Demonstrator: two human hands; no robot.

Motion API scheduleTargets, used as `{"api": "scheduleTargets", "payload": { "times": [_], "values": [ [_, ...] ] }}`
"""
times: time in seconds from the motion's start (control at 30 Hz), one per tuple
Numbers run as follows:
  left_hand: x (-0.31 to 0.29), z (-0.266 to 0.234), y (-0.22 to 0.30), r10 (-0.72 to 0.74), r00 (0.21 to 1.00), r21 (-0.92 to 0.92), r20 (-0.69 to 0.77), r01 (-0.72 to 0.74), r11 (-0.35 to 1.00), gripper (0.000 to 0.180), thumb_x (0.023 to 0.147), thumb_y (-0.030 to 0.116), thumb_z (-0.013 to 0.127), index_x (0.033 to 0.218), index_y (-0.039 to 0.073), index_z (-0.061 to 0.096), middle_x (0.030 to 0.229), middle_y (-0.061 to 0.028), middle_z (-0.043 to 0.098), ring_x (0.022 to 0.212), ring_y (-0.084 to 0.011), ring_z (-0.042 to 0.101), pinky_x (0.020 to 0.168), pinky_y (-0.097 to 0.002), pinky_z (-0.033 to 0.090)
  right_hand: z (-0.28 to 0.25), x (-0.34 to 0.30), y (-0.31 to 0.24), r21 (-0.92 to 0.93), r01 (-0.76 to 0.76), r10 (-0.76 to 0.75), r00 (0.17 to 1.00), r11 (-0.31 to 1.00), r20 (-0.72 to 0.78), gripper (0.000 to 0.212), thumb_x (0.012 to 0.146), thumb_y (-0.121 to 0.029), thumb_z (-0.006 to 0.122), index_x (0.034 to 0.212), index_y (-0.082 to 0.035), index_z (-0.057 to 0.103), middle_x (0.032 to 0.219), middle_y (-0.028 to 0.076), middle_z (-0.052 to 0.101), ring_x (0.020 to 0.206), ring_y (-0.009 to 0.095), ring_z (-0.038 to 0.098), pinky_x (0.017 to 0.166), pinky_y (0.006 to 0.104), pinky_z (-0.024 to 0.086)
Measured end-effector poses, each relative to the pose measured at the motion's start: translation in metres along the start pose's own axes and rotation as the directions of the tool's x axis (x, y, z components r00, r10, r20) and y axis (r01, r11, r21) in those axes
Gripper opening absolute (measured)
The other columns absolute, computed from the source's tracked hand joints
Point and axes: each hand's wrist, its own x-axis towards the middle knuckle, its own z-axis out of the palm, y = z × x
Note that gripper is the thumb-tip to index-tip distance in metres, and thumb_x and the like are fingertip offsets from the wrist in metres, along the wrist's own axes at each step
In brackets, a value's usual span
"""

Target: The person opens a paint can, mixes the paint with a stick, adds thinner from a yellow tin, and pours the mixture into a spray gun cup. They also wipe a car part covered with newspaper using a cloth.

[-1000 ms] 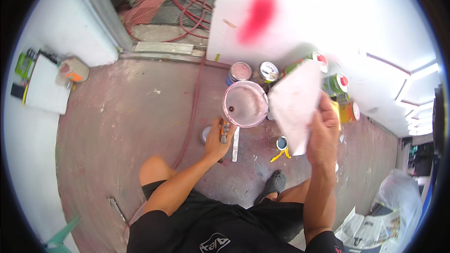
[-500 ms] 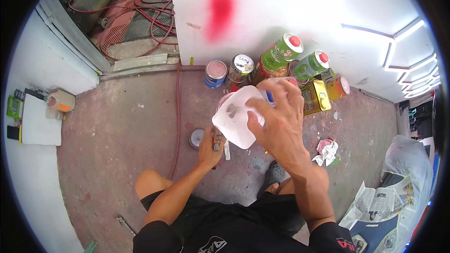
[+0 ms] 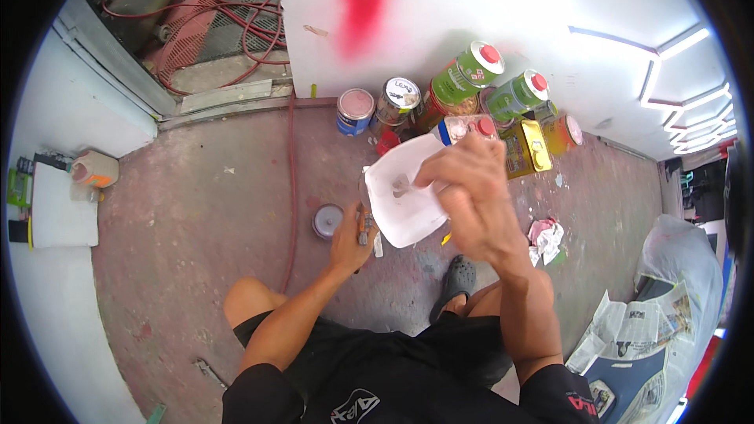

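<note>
My left hand (image 3: 350, 243) is closed around what looks like a spray gun (image 3: 364, 228), its metal and orange-brown part showing above the fingers. Most of the gun is hidden by the hand and the paper above it. Over it sits a white paper cone strainer (image 3: 393, 216), wide mouth facing up, with a greyish mesh patch inside. At the strainer's right side is my right hand (image 3: 481, 200), fingers bent and smeared by motion. Its fingertips overlap the rim; whether they grip the paper is unclear. A round grey lid (image 3: 328, 221) lies on the floor beside my left hand.
Paint cans (image 3: 356, 110), green tins with red caps (image 3: 525, 94) and a yellow tin (image 3: 528, 149) stand against the white wall. A red hose (image 3: 294, 188) runs along the floor. Crumpled paper (image 3: 547, 242) lies right; a plastic-covered object with newspaper (image 3: 644, 326) is at lower right.
My right hand has shifted slightly right and its fingers have bent more. The strainer's mouth has changed shape and moved a little right. My left hand keeps its hold.
</note>
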Motion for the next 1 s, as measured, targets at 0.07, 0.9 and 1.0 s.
{"api": "scheduleTargets", "payload": {
  "times": [0.07,0.9,1.0],
  "values": [
    [-0.002,0.003,-0.005,-0.033,0.999,0.044,0.033,0.031,0.999,0.065,0.097,0.017,0.077,0.152,0.0,0.047,0.135,-0.0272,0.065,0.121,-0.0498,0.066,0.101,-0.0511,0.054,-0.01,-0.002,0.009,0.103,-0.111,0.127,0.978,0.988,-0.164,0.025,0.091,-0.02,0.057,0.09,-0.003,0.075,0.092,0.011,0.073,0.095,0.026,0.059,0.092,0.0436,0.042],
    [0.005,0.003,0.029,-0.397,0.907,-0.213,0.138,0.419,0.883,0.045,0.113,0.043,0.065,0.128,0.002,0.057,0.091,-0.0012,0.059,0.062,-0.0071,0.057,0.053,-0.0233,0.044,0.218,-0.21,0.222,-0.435,-0.66,0.673,0.724,0.612,-0.152,0.085,0.089,-0.022,0.078,0.166,-0.013,0.044,0.175,0.027,0.03,0.164,0.048,0.025,0.128,0.0627,0.028],
    [0.006,-0.002,0.024,-0.385,0.911,-0.151,0.15,0.406,0.901,0.045,0.113,0.043,0.065,0.126,0.001,0.059,0.089,-0.0013,0.06,0.061,-0.0073,0.057,0.052,-0.0234,0.043,0.222,-0.209,0.226,-0.357,-0.754,0.7,0.65,0.55,-0.295,0.092,0.091,-0.023,0.078,0.17,-0.004,0.033,0.174,0.028,0.033,0.164,0.044,0.027,0.129,0.0617,0.027]
  ]
}}
